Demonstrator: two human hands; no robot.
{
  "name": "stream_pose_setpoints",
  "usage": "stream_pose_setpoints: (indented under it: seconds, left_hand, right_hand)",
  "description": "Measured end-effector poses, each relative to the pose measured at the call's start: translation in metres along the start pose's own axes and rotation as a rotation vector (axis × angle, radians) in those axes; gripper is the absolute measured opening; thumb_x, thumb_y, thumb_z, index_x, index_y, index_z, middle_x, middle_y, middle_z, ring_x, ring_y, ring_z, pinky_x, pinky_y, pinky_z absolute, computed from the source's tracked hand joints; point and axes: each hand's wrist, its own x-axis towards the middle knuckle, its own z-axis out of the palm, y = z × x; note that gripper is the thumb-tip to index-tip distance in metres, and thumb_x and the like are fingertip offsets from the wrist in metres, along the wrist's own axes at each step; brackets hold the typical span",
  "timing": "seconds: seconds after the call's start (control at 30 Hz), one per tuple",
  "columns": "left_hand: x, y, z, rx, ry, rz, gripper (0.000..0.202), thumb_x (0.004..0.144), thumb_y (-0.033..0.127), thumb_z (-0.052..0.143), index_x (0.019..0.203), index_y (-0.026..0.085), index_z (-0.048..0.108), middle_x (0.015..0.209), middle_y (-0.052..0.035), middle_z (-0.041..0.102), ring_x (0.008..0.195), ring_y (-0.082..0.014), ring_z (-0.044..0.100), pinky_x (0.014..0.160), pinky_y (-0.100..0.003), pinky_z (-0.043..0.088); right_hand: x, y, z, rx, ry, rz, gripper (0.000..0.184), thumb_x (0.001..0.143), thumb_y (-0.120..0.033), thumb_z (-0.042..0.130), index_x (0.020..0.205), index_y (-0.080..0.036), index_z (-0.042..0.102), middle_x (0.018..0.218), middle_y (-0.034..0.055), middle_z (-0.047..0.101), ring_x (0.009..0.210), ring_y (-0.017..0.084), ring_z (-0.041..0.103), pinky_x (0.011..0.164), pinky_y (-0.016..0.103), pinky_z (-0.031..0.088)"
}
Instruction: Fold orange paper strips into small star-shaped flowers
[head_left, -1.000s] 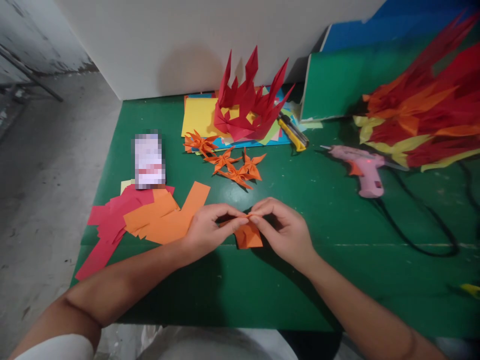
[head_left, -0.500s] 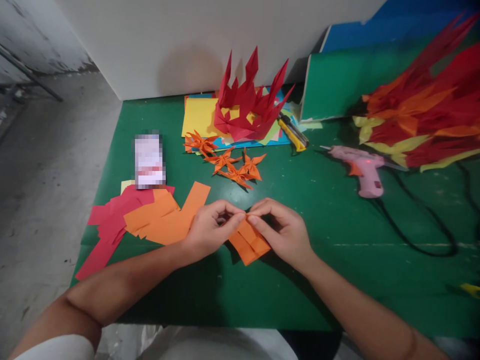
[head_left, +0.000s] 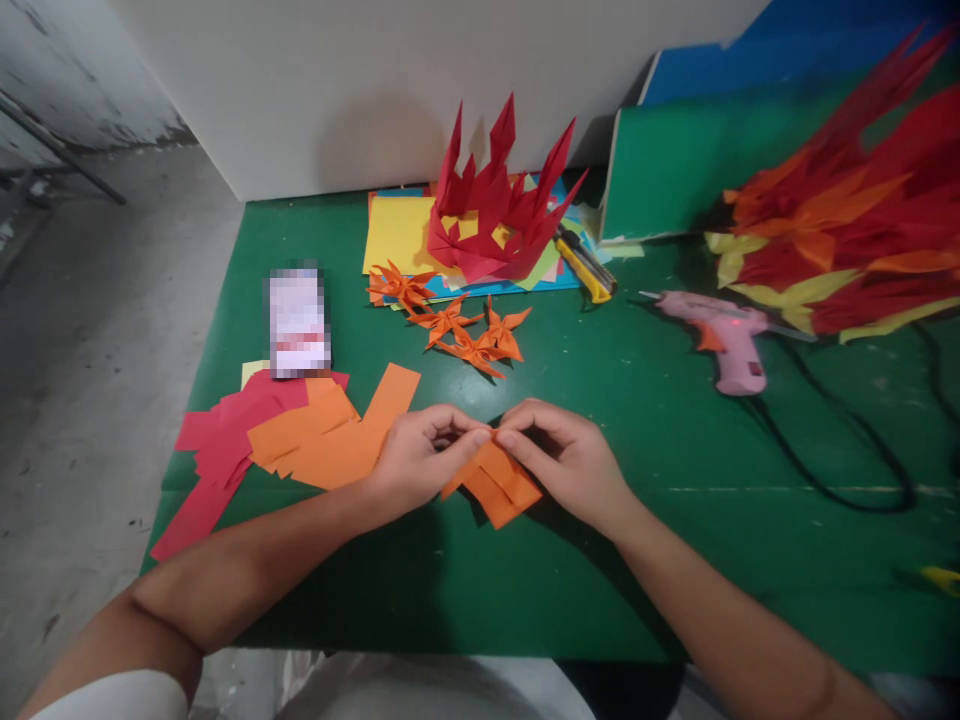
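Note:
Both hands pinch the far edge of one folded piece of orange paper [head_left: 499,485], held just above the green table. My left hand [head_left: 424,455] is closed on its left part, thumb and fingertips together. Close beside it, my right hand [head_left: 574,460] grips the paper in the same way. The near corners of the paper point toward me, and its upper edge is partly hidden by my fingertips. Orange paper strips [head_left: 330,440] lie left of my left hand, overlapping red paper strips [head_left: 225,440]. Several folded orange paper flowers [head_left: 476,345] sit beyond my hands.
A red folded-paper crown [head_left: 487,235] stands on coloured sheets [head_left: 394,225] at the back, by a yellow utility knife [head_left: 589,268]. A pink glue gun [head_left: 724,335] with a black cord lies right, near a large red paper piece [head_left: 847,240]. A phone [head_left: 300,325] lies left.
The orange paper has opened out a little, with a flap now spreading to the left under my left hand. My hands have stayed almost in place.

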Motion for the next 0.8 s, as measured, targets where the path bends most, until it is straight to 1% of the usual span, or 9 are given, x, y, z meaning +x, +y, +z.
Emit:
stream_pose_setpoints:
  seconds: [0.13,0.33,0.53,0.67,0.8]
  left_hand:
    - [0.0012,0.0006,-0.0014,0.059,0.004,0.014,0.024,0.072,0.037,0.068,0.071,0.014,0.065,0.069,-0.0037,0.070,0.061,-0.0114,0.063,0.057,-0.020,0.050]
    - [0.0012,0.0019,-0.0016,0.151,-0.004,0.081,0.017,0.074,0.032,0.065,0.071,0.015,0.065,0.066,-0.0016,0.067,0.057,-0.0088,0.060,0.054,-0.018,0.047]
    - [0.0011,0.0000,-0.0010,0.157,0.016,0.111,0.022,0.078,0.036,0.063,0.072,0.015,0.061,0.063,0.0006,0.064,0.053,-0.0072,0.055,0.050,-0.017,0.044]
    - [0.0012,0.0014,-0.0023,0.206,0.044,0.120,0.021,0.079,0.036,0.063,0.073,0.016,0.062,0.066,0.0002,0.066,0.057,-0.0081,0.057,0.053,-0.018,0.044]
    - [0.0018,0.0008,-0.0024,0.178,0.045,0.118,0.018,0.079,0.034,0.063,0.074,0.016,0.063,0.070,-0.0009,0.068,0.062,-0.0095,0.060,0.057,-0.019,0.047]
  right_hand:
    - [-0.0007,-0.0001,0.0006,-0.026,0.020,-0.026,0.018,0.084,-0.027,0.059,0.068,-0.020,0.059,0.067,0.0006,0.061,0.063,0.014,0.057,0.061,0.027,0.045]
    - [-0.0023,-0.0016,0.0015,-0.085,0.046,-0.069,0.015,0.084,-0.025,0.059,0.070,-0.021,0.060,0.068,0.0011,0.063,0.066,0.014,0.058,0.061,0.027,0.046]
    - [-0.0012,-0.0052,0.0028,-0.055,0.056,-0.071,0.020,0.087,-0.028,0.056,0.068,-0.020,0.059,0.065,0.0004,0.060,0.063,0.013,0.056,0.061,0.026,0.044]
    - [-0.0006,-0.0064,0.0017,-0.069,0.050,-0.059,0.028,0.090,-0.031,0.051,0.066,-0.020,0.058,0.062,-0.0005,0.057,0.060,0.012,0.054,0.060,0.026,0.043]
    - [-0.0001,-0.0045,-0.0007,-0.048,0.011,-0.073,0.028,0.092,-0.031,0.047,0.071,-0.020,0.061,0.065,0.0005,0.060,0.063,0.013,0.056,0.061,0.026,0.043]
